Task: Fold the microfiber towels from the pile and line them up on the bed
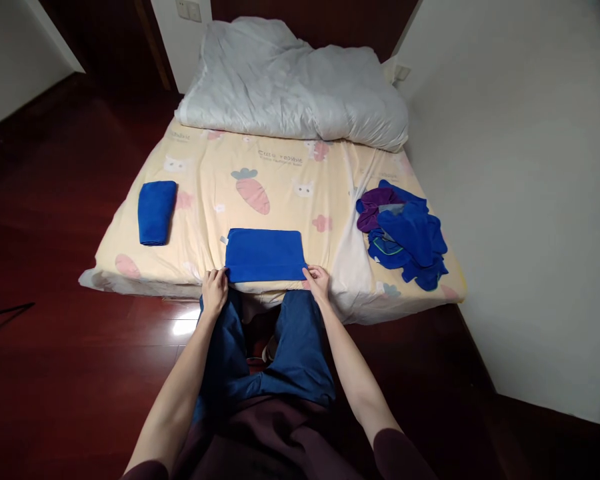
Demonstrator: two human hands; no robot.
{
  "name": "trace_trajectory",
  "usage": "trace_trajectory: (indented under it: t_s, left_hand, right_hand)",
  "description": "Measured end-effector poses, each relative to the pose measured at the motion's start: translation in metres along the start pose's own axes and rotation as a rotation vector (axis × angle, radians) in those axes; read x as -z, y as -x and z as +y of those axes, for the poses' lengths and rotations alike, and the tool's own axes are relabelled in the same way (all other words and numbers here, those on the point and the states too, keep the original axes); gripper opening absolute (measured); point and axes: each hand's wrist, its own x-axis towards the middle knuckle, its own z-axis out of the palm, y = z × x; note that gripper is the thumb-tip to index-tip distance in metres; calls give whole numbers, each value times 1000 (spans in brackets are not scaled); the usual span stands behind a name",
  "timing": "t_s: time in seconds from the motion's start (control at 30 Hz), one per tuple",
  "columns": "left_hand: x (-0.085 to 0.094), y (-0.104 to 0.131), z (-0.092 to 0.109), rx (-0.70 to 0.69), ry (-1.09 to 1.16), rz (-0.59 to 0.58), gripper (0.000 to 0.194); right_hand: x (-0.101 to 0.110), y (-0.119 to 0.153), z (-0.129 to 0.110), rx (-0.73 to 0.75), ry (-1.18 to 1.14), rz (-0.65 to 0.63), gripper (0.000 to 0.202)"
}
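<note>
A blue cloth [265, 255], folded into a flat rectangle, lies at the front edge of the bed, right before my knees. At its near left corner, my left hand [215, 290] pinches the fabric. My right hand [318, 281] grips the near right corner between thumb and fingers. A small pale tag sticks out at the cloth's left side. Farther left rests another blue cloth [157, 213], folded into a compact bundle. On the right, a crumpled pile of blue cloths [410, 233] includes a purple cloth [377, 207] and some grey.
The bed [280, 193] has a cream sheet printed with carrots and rabbits. A bulky grey-white quilt [295, 83] is heaped at its far end. A white wall [520, 200] stands close on the right; dark red floor [80, 373] shows on the left.
</note>
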Motion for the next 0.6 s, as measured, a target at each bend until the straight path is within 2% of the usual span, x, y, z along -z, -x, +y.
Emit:
trace_trajectory:
  t_s: [0.13,0.27,0.43,0.6]
  left_hand:
    - [2,-1,3,-46,25,16,32]
    - [4,-3,6,-156,136,-82,40]
    - [3,-3,8,-159,138,-105,41]
    - [1,-1,6,-174,68,-133,58]
  right_hand:
    - [-2,0,2,84,66,41,31]
    - [-3,6,2,193,230,52,22]
    - [-6,12,4,257,208,-14,26]
    - [-5,15,1,338,383,-35,29]
